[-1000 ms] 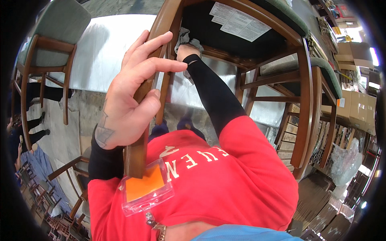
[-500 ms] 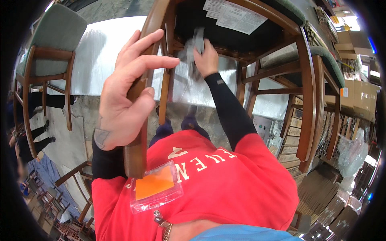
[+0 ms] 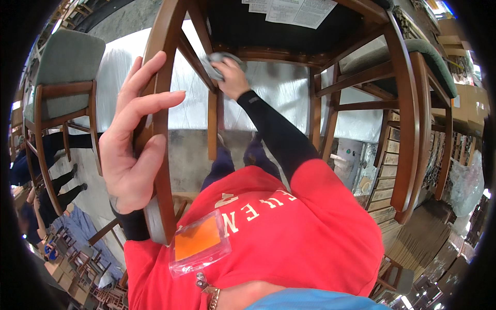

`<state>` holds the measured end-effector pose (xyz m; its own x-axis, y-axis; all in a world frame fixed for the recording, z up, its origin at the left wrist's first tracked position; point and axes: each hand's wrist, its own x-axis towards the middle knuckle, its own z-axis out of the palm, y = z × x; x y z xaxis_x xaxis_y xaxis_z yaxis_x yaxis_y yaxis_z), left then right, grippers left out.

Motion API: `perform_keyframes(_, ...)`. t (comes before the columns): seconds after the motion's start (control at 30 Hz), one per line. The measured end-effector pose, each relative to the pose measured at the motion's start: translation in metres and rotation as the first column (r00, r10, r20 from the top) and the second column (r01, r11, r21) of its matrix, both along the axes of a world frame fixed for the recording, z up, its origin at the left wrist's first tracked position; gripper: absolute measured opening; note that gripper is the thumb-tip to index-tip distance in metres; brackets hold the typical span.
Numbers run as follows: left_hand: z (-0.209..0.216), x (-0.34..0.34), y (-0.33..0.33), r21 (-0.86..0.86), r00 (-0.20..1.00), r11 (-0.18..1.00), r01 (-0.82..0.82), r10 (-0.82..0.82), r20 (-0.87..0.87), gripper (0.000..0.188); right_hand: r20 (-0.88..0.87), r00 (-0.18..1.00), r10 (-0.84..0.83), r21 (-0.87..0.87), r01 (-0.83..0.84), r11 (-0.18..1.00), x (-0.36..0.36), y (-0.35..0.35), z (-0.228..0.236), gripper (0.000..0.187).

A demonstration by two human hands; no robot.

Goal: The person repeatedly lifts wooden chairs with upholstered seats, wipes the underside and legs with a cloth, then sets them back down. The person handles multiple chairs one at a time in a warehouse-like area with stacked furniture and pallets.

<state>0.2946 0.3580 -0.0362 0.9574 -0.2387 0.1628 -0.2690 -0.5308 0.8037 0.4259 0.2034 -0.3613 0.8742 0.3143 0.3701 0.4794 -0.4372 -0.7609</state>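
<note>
A dark brown wooden chair point(image 3: 268, 53) is tipped before me, with its black underside and white paper labels point(image 3: 302, 10) facing me. My left hand point(image 3: 126, 160) rests against its long left leg point(image 3: 161, 196); the fingers are stretched out and apart, with the thumb across the wood. Inside the frame, my right hand point(image 3: 233, 80) is closed on a grey cloth point(image 3: 211, 66). The cloth presses at the corner where a left rail meets an inner leg point(image 3: 212, 119). Motion blurs the cloth and fingertips slightly.
Another chair with a grey-green seat point(image 3: 431, 54) stands close on the right. A grey upholstered chair point(image 3: 67, 67) is at the left, with people's dark-clothed legs point(image 3: 64, 194) behind it. A plastic-wrapped surface point(image 3: 263, 111) lies beyond my feet. Cardboard boxes point(image 3: 470, 108) are stacked far right.
My right hand and the cloth have moved left and slightly down to the frame's corner. The tipped chair and my left hand appear farther left in the view. The left hand's fingers stay spread.
</note>
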Motion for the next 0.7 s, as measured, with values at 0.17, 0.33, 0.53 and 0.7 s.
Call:
perform_keyframes(0.17,-0.001,0.009,0.015,0.104,0.99,0.985,0.137,-0.14,0.018,0.039,-0.162,0.947,0.278,-0.349,-0.318,0.882,0.035,0.017,-0.032,0.033)
perform_keyframes(0.33,-0.011,0.011,0.019,0.074,0.99,0.988,0.136,-0.138,0.024,0.04,-0.582,0.812,-0.039,-0.616,-0.409,0.673,0.005,-0.011,-0.036,0.025)
perform_keyframes(0.53,-0.004,0.005,0.01,0.075,0.996,0.993,0.087,-0.089,0.025,0.043,-0.538,0.842,0.051,-0.448,-0.336,0.829,0.001,-0.041,0.009,0.039)
perform_keyframes(0.7,-0.003,0.017,0.006,0.081,0.988,0.985,0.151,-0.152,0.007,0.044,-0.301,0.954,0.014,-0.178,-0.07,0.982,-0.01,0.006,-0.074,0.048)
